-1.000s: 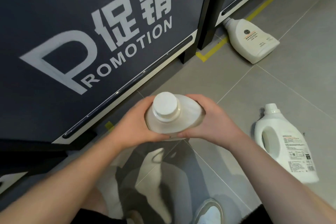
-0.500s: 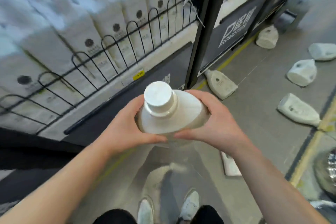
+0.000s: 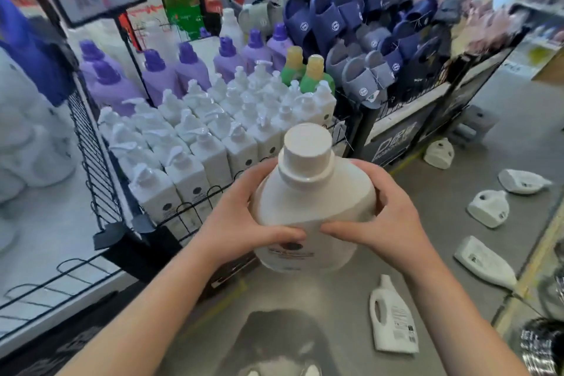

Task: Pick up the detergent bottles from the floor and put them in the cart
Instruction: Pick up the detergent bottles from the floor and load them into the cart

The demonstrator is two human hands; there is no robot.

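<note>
Detergent bottle [image 3: 311, 210], white and capped, upright at centre frame, held clear of the floor [image 3: 308, 296]. Gripped on its left side by the left hand [image 3: 241, 223], fingers curled round the shoulder, thumb across the front. Clasped likewise on the right by the right hand [image 3: 387, 223], thumbs nearly meeting above the label. More white bottles [image 3: 393, 320] lying on their sides at lower right and right. Rows of pump bottles [image 3: 213, 137] behind wire railing at centre left; blue slippers [image 3: 329, 18] hanging at upper centre.
</note>
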